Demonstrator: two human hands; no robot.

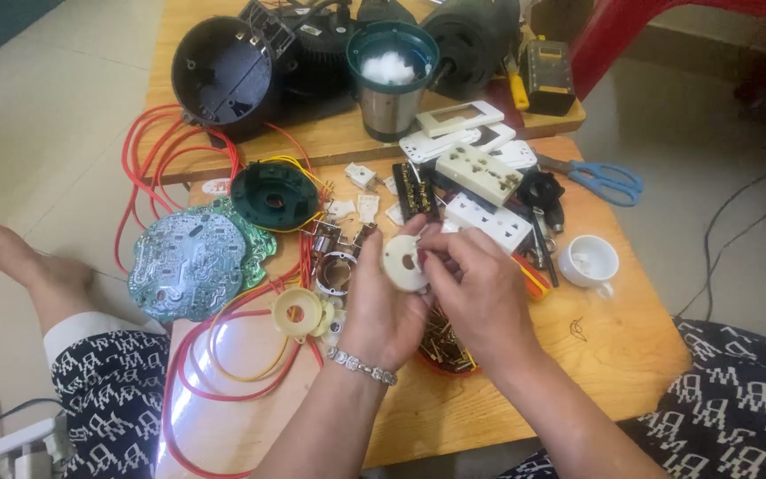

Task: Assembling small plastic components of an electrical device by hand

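Both forearms enter from the bottom edge and meet above the wooden table [613, 355]. Left hand [381, 306], with a beaded bracelet [361, 365] at the wrist, is curled closed around a round white plastic disc [403, 263] with a centre hole; thumb and fingers pinch its rim and hold it upright, clear of the table. Right hand [480, 284] is also closed, its fingertips pressed against the right edge of the disc; whether it holds a small part of its own cannot be told.

Directly below the hands lies a pile of small metal pins [445, 344]. Just left of the left hand sit a cream ring-shaped part [299, 312] and a metal coil part [334, 270], among looped red and yellow wires [223, 372]. Farther left lies a green circuit board [190, 263]. Beyond the hands are white socket plates [480, 173], and behind those a steel cup [392, 75] containing white fluff. To the right of the right hand stand a small white cup [589, 262] and, farther off, blue-handled scissors [609, 182].
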